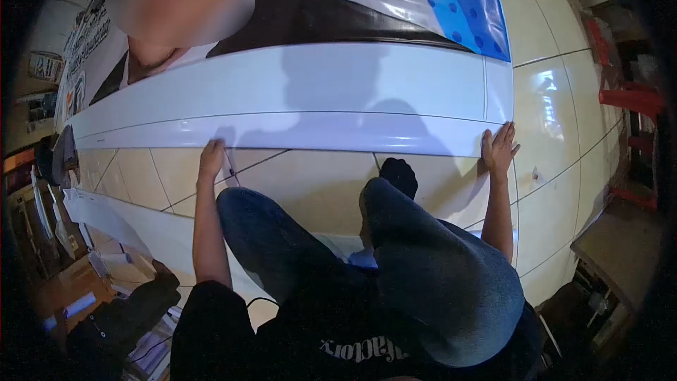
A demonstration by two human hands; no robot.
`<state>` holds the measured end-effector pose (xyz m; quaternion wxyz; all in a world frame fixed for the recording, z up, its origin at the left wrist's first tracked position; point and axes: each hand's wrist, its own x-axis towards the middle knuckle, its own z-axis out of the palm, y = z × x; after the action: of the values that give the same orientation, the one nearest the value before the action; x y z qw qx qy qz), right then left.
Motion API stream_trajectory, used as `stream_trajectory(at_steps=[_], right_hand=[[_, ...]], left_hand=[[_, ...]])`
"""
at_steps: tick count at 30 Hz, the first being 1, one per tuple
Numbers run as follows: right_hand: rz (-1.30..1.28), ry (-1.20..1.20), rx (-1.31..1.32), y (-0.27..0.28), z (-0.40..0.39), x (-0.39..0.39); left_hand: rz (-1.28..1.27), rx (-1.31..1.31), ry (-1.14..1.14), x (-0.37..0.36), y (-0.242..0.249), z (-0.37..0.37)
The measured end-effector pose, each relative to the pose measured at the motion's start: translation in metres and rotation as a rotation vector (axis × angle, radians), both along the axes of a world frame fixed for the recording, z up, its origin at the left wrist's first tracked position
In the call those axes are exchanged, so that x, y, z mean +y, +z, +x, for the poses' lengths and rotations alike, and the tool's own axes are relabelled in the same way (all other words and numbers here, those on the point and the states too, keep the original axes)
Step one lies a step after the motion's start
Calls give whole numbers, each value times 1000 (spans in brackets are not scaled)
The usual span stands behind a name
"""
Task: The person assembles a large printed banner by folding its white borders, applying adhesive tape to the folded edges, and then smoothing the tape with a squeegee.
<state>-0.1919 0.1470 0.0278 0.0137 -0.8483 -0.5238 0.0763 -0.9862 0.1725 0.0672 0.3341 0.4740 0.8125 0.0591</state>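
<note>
A large printed banner [338, 14] lies on the tiled floor, with a wide white strip [233, 92] along its near side. The strip's near edge is folded or curved. My right hand [500, 148] rests at the near right corner of the strip, its fingers spread over the edge. At the near edge, left of the middle, my left hand [212, 159] has its fingers drawn together; what they hold, if anything, is too small to tell. A dark shadow falls across the white strip.
My bent knees and a dark-covered foot [398, 176] are close to the strip. Another white sheet [127, 222] lies behind on the left. Red chairs [631, 102] stand at the right beside a brown board [617, 247]. A dark-clothed limb [130, 317] shows at the lower left.
</note>
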Motion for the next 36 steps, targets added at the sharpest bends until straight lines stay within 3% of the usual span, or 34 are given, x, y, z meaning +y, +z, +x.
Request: stream_trajectory(at_steps=[2, 3, 4, 5, 7, 9, 13, 15, 16, 17, 19, 20, 21, 22, 23, 25, 26, 27, 29, 31, 33, 34, 36], right_hand=[[-102, -100, -104, -7, -27, 13], [-77, -19, -104, -26, -53, 14], [-18, 106, -80, -42, -90, 19], [55, 269, 49, -33, -139, 25], [72, 492, 266, 11, -229, 34], [45, 503, 252, 16, -213, 38], [193, 297, 100, -5, -200, 29], [210, 609, 280, -19, -233, 39], [90, 821, 227, 3, -255, 48], [75, 810, 317, 15, -256, 50], [220, 630, 306, -11, -216, 42], [74, 433, 190, 0, -199, 47], [207, 315, 99, -1, -188, 44], [176, 258, 53, -1, -196, 48], [144, 198, 8, 3, -208, 52], [-59, 673, 176, 27, -246, 58], [102, 841, 243, 13, -263, 55], [119, 856, 259, 12, -263, 58], [-18, 741, 357, 4, -229, 56], [-15, 513, 256, 8, -188, 47], [41, 479, 94, 6, -170, 38], [27, 483, 105, 7, -176, 38], [82, 426, 52, 13, -186, 37]], left_hand=[[249, 115, -103, 23, 18, 85], [344, 148, -163, 33, 21, 130], [372, -16, -137, 39, 32, 185], [433, -42, -145, 38, 11, 226], [498, 53, -530, 31, 1, 299], [467, 16, -615, 21, 8, 342], [349, 84, -609, 3, -7, 345], [248, 114, -711, 5, -9, 369], [318, 65, -719, 2, -12, 381], [389, 19, -731, 3, -17, 388], [278, 55, -756, 12, -8, 368], [199, 119, -730, 20, 6, 346], [397, 185, -499, 14, -28, 316], [443, 344, -337, 17, -37, 295], [439, 354, -341, 19, -33, 301], [333, 316, -208, 27, -23, 335], [348, 282, -577, 25, -52, 348], [424, -61, -833, 25, -17, 369], [348, -8, -885, 39, 7, 344], [502, 159, -406, 43, -34, 264], [353, 237, 92, 57, -31, 181], [336, 245, 93, 59, -39, 182], [402, 626, 145, 53, -62, 215]])
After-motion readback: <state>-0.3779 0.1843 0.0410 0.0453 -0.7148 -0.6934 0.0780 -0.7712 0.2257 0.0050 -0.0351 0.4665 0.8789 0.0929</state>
